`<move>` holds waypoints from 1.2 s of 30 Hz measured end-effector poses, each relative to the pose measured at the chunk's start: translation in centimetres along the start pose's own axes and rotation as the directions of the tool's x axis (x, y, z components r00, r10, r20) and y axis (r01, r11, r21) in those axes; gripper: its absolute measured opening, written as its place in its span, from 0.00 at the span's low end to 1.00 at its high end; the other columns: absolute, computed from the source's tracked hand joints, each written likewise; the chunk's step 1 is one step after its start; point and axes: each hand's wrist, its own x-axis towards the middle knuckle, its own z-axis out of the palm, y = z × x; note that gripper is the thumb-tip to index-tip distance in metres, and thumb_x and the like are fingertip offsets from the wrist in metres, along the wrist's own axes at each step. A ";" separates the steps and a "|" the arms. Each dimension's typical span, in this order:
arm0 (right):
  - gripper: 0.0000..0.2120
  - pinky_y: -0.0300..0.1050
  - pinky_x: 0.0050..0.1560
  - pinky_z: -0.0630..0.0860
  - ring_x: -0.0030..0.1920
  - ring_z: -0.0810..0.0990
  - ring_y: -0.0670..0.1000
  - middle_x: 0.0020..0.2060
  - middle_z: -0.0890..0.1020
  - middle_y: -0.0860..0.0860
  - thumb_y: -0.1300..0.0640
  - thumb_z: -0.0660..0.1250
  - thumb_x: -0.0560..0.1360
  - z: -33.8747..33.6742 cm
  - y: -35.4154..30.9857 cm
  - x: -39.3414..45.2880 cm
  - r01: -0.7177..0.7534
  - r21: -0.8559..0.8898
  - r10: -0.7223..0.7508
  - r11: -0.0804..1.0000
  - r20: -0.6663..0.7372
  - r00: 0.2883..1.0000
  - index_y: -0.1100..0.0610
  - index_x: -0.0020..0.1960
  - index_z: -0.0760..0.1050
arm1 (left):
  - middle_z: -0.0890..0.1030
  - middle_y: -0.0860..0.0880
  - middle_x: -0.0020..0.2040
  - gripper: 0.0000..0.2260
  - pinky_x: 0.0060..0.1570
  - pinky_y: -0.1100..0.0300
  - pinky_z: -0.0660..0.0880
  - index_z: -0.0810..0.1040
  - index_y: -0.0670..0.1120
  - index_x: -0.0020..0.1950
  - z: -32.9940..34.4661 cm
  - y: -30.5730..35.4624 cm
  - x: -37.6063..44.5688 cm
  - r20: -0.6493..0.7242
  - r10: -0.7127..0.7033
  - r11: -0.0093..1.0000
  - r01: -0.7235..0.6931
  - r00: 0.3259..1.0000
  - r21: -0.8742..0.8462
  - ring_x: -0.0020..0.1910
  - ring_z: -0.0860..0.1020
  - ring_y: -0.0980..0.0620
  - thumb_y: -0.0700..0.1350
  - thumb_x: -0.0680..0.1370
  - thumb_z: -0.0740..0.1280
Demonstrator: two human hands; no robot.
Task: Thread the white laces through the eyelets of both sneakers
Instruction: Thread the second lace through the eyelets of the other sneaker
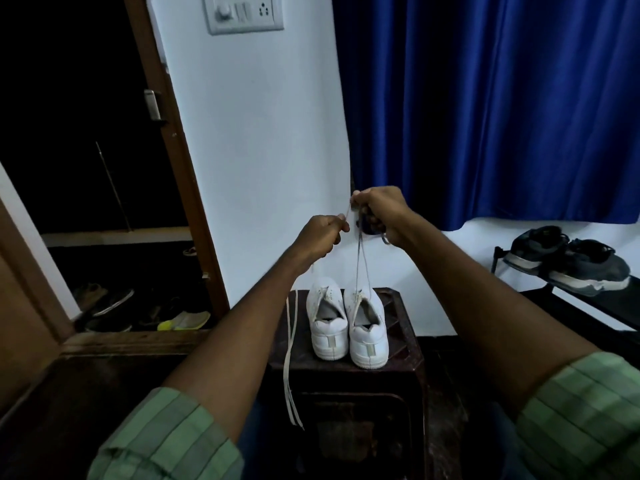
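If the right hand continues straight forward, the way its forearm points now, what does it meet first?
Most likely the white wall, close to the edge of the blue curtain. The right hand, gripping the lace, is raised above the sneakers, so nothing nearer seems to be in its line, though depth is unclear.

The left sneaker (327, 320) toe hides behind the left forearm (242, 327).

We face a pale white wall (263, 161) carrying a switch panel (244, 12) near the top. To our right hangs a deep blue curtain (491, 109); below it a low black rack (588, 303) holds dark shoes (568, 259). On our left a brown wooden door frame (180, 157) opens onto a dark space with scattered footwear (145, 313) on the floor. The light is dim.
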 end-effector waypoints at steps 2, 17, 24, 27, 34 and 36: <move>0.07 0.42 0.27 0.62 0.26 0.66 0.46 0.30 0.73 0.51 0.60 0.70 0.77 -0.3 -1.7 0.1 0.030 -0.033 -0.030 0.999 -0.001 1.000 0.64 0.48 0.83 | 0.70 0.52 0.31 0.16 0.28 0.62 0.61 0.80 0.48 0.45 -0.5 1.2 0.2 -0.049 -0.006 0.994 0.001 0.999 -0.107 0.27 0.63 0.54 0.53 0.86 0.59; 0.10 0.42 0.35 0.79 0.32 0.81 0.49 0.44 0.86 0.62 0.68 0.61 0.81 -0.4 -8.7 0.6 0.266 0.020 -0.266 0.964 0.007 0.964 0.65 0.53 0.82 | 0.84 0.53 0.34 0.14 0.35 0.57 0.76 0.86 0.47 0.40 -3.2 9.1 2.6 -0.390 0.249 0.960 -0.172 0.887 0.222 0.34 0.80 0.51 0.54 0.81 0.69; 0.18 0.43 0.48 0.84 0.45 0.88 0.56 0.56 0.82 0.65 0.77 0.56 0.77 0.0 -8.5 1.4 0.173 0.159 -0.182 0.972 0.042 0.982 0.71 0.62 0.78 | 0.86 0.47 0.50 0.10 0.45 0.55 0.78 0.87 0.52 0.55 -5.4 10.7 3.1 -0.247 0.401 0.767 -0.176 0.882 0.617 0.49 0.83 0.43 0.41 0.80 0.68; 0.15 0.42 0.47 0.84 0.43 0.88 0.53 0.54 0.83 0.66 0.78 0.62 0.78 0.3 -7.8 1.1 0.189 0.161 -0.193 0.969 0.013 0.981 0.72 0.62 0.78 | 0.87 0.50 0.44 0.04 0.40 0.59 0.76 0.88 0.52 0.48 -6.0 11.4 2.7 -0.327 0.487 0.741 -0.185 0.810 0.645 0.43 0.84 0.48 0.44 0.78 0.75; 0.08 0.44 0.47 0.85 0.43 0.88 0.59 0.46 0.86 0.65 0.72 0.72 0.75 0.0 -7.9 0.0 0.223 0.272 -0.245 0.936 0.048 0.968 0.71 0.54 0.82 | 0.85 0.50 0.33 0.01 0.38 0.59 0.83 0.88 0.47 0.42 -6.4 12.2 1.8 -0.268 0.452 0.885 -0.391 0.851 0.251 0.32 0.85 0.54 0.42 0.72 0.78; 0.05 0.45 0.46 0.85 0.41 0.87 0.58 0.43 0.86 0.63 0.71 0.73 0.75 -0.2 -8.0 -0.1 0.216 0.241 -0.225 0.946 0.010 0.974 0.71 0.50 0.83 | 0.86 0.48 0.35 0.02 0.38 0.62 0.82 0.88 0.45 0.44 -6.6 12.1 1.4 -0.327 0.395 0.918 -0.382 0.859 0.105 0.34 0.86 0.53 0.41 0.73 0.78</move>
